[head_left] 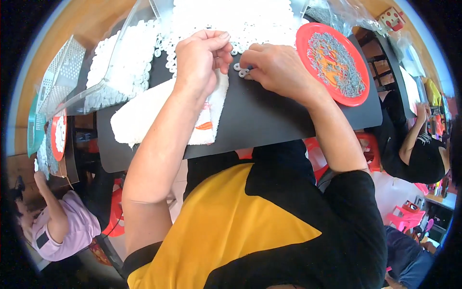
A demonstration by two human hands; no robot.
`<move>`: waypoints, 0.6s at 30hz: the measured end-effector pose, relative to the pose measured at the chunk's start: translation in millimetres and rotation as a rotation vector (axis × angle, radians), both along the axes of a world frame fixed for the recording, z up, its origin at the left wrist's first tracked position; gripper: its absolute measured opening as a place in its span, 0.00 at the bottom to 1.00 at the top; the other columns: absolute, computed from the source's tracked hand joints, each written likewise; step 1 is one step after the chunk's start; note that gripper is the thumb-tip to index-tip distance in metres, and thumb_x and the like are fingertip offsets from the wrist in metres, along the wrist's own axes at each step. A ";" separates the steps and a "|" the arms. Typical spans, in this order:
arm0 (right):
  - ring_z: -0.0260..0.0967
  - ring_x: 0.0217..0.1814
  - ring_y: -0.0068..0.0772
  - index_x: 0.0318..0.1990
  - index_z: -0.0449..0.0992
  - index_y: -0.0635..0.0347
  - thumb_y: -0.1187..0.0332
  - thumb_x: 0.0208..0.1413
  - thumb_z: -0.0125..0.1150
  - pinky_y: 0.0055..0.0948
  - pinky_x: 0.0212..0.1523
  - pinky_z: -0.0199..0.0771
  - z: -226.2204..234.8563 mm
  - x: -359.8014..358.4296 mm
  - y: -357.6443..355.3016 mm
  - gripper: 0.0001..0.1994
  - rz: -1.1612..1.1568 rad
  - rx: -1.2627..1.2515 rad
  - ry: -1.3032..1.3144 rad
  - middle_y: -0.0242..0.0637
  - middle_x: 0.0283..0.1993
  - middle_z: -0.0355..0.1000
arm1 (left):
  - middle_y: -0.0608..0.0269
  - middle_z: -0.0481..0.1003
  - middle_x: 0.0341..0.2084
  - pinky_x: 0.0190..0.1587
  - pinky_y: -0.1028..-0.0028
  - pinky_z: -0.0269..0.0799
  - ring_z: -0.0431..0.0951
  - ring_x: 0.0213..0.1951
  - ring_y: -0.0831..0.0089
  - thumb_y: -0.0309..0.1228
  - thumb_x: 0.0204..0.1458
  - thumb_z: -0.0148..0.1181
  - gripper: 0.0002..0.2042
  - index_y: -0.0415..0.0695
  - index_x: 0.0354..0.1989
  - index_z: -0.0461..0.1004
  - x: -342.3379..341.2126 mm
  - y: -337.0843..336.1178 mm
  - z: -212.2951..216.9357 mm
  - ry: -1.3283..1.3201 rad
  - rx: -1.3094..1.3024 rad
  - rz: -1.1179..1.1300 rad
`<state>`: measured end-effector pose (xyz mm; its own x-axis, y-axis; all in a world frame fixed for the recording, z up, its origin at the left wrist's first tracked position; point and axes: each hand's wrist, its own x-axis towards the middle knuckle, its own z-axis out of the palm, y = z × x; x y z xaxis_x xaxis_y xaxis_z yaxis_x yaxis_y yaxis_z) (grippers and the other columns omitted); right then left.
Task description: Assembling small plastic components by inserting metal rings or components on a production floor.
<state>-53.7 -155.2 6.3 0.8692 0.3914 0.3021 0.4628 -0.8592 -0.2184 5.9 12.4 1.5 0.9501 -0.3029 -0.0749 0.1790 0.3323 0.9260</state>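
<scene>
My left hand (204,60) is raised over the black table (269,115), its thumb and forefinger pinched together. Anything between those fingertips is too small to make out. Just to its right, my right hand (281,70) bends down to the table top with curled fingers. Its fingertips are at a few small white rings (242,71), and whether they grip one is hidden. A folded white cloth (154,113) with an orange-red mark lies under my left forearm. Beside my right hand stands a red plate (357,98) covered with many small grey metal pieces.
Many white rings (233,14) spread across the far side of the table. A clear plastic bin (103,86) holds more at the left. White and green baskets (60,72) stand farther left. One person (72,221) sits at the left, another (418,154) at the right. Clear plastic bags (346,14) lie behind the plate.
</scene>
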 end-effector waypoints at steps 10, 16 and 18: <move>0.72 0.37 0.41 0.33 0.77 0.56 0.70 0.46 0.61 0.37 0.36 0.72 -6.2 1.2 1.2 0.06 0.013 -0.070 -0.021 0.35 0.32 0.73 | 0.59 0.73 0.20 0.17 0.78 0.63 0.71 0.18 0.75 0.23 0.52 0.57 0.04 0.34 0.32 0.73 -1.3 -1.2 0.4 -0.005 0.012 0.003; 0.72 0.36 0.42 0.34 0.77 0.58 0.70 0.47 0.61 0.37 0.36 0.71 -10.2 3.2 0.5 0.06 0.024 0.149 -0.039 0.38 0.31 0.73 | 0.59 0.73 0.20 0.17 0.78 0.63 0.71 0.18 0.75 0.23 0.52 0.57 0.04 0.34 0.32 0.73 -1.5 -1.4 2.4 0.015 0.012 -0.007; 0.72 0.35 0.43 0.34 0.76 0.59 0.70 0.48 0.61 0.36 0.36 0.71 -4.9 3.2 -1.3 0.06 0.013 0.260 0.018 0.39 0.31 0.73 | 0.59 0.73 0.20 0.17 0.78 0.63 0.71 0.18 0.75 0.23 0.52 0.57 0.04 0.35 0.32 0.73 -1.1 -1.6 0.4 0.000 0.008 -0.008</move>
<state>-50.5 -156.5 1.4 0.8710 0.3135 0.3783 0.4670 -0.7673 -0.4395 4.8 10.8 1.9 0.9478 -0.3095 -0.0774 0.1816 0.3238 0.9285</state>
